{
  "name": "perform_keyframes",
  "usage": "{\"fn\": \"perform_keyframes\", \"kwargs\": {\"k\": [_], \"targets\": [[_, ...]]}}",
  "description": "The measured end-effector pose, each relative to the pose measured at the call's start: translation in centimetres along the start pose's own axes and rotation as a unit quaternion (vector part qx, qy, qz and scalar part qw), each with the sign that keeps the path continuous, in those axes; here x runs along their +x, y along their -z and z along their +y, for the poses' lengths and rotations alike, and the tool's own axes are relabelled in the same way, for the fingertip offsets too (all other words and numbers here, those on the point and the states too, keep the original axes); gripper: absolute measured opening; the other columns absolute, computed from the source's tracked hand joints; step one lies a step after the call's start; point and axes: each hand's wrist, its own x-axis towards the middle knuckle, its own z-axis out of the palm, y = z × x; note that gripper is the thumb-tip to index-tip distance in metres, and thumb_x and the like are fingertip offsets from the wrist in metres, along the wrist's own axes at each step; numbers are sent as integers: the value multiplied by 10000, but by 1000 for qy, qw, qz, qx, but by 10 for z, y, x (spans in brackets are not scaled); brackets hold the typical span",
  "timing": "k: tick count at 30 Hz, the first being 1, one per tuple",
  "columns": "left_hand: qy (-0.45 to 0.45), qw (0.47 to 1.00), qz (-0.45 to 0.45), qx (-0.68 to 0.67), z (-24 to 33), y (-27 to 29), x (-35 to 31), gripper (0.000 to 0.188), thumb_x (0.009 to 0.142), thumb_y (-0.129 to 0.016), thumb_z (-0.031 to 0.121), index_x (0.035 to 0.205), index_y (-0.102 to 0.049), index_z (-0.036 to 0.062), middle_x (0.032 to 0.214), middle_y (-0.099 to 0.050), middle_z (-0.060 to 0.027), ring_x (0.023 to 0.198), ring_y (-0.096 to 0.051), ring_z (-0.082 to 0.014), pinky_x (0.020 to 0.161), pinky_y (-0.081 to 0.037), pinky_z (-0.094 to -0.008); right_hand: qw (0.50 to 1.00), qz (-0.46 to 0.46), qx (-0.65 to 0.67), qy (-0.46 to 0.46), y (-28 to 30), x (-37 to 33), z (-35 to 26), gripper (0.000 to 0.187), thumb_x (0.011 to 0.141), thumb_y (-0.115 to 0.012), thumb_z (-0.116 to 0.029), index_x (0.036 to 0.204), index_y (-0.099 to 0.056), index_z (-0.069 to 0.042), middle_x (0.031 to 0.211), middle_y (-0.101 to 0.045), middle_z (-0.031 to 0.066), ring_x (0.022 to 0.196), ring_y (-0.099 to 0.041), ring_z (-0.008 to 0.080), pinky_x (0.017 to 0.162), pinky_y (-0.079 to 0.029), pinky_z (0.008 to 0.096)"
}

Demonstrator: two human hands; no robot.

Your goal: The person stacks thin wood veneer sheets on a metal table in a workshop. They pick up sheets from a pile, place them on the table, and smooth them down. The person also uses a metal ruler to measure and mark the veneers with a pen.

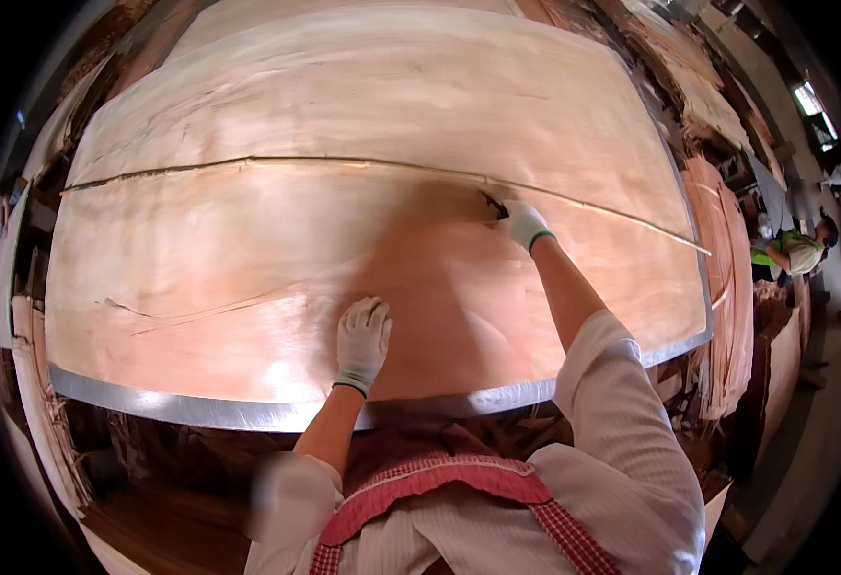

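Veneer sheet (248, 268) lies flat on the desk (200, 410), covering it nearly edge to edge. Left hand (362, 340), gloved, fingers spread, pressing flat on the sheet. Right hand (523, 225), gloved, closed around a small dark tool (493, 204) at the seam (276, 162).

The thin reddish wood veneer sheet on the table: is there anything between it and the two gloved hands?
Nothing visible. The left hand lies flat on the thin reddish wood veneer sheet. The right hand holds a small dark tool against the sheet's seam.
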Motion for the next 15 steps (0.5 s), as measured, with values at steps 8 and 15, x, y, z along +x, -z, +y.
{"fn": "perform_keyframes", "kwargs": {"k": [8,15], "targets": [[-13,999,22,-23,-2,3,0,241,893,-598,210,1097,-589,81,1164,-570,-85,1145,-528,-298,966,-408,-452,960,270,33,57,42,-75,-64,150,887,-602,-226,948,-523,-113,825,-645,166,796,-617,402,686,-478,472],[143,899,-90,-405,4,77,28,395,944,-557,283,1272,-521,65,1177,-586,-91,1141,-536,-259,936,-420,-414,890,397,56,216,6,-212,-162,132,856,-609,-151,966,-556,-101,796,-602,113,707,-619,316,570,-485,425]]}}
